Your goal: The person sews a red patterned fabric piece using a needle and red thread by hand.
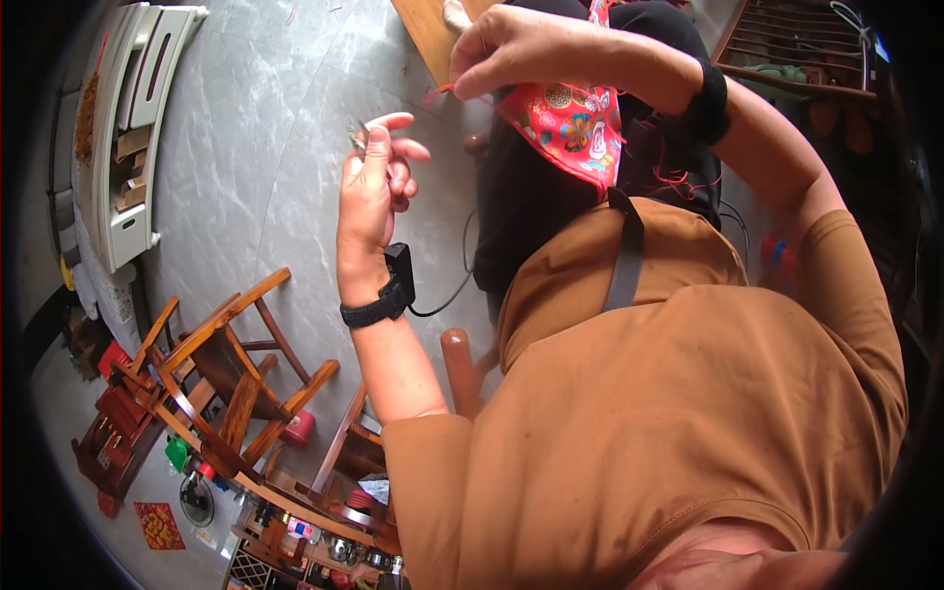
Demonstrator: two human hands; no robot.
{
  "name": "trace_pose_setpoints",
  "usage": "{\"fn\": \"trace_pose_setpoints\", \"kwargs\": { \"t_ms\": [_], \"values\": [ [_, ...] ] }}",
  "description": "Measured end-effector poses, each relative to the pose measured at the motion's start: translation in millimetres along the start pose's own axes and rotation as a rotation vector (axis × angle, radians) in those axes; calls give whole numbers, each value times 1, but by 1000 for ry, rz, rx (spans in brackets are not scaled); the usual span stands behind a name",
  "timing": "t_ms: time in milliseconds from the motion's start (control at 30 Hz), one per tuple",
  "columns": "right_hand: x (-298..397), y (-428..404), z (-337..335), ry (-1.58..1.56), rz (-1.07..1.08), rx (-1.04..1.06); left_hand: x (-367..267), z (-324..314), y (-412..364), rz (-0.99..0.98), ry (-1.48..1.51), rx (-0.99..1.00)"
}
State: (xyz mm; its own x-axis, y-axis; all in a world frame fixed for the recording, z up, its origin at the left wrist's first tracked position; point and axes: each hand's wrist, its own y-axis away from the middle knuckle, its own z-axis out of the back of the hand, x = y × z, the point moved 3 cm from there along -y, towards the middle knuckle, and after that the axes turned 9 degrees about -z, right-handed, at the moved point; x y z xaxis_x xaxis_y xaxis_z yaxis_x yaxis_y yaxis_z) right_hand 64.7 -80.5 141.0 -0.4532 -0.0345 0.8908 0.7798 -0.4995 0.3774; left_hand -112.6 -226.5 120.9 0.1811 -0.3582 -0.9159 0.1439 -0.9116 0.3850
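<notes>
My left hand is raised over the grey floor, palm inward, with a small metal tool between thumb and curled fingers. The tool looks like thread snips, but its shape is partly hidden. My right hand reaches across above my lap, its thumb and fingertips pinched on a red thread. Below the right hand and forearm, a red cloth piece with a flower pattern lies over my dark trousers, with a red edge and loose red threads beside it. The hands are apart.
A wooden board or tabletop is ahead of me. Wooden chairs stand at lower left, and a white shelf unit at upper left. A black cable runs from a box on my left wrist. A slatted wooden rack is at upper right.
</notes>
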Motion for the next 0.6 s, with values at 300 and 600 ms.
{"fn": "trace_pose_setpoints", "kwargs": {
  "t_ms": [300, 600],
  "values": [
    [12, -20, 10, -223, -139, 106, -14, -22, 2, -94, -152, 151],
    [9, -30, 11, -416, -114, 152, -24, -46, -12, -168, -75, 184]
  ]
}}
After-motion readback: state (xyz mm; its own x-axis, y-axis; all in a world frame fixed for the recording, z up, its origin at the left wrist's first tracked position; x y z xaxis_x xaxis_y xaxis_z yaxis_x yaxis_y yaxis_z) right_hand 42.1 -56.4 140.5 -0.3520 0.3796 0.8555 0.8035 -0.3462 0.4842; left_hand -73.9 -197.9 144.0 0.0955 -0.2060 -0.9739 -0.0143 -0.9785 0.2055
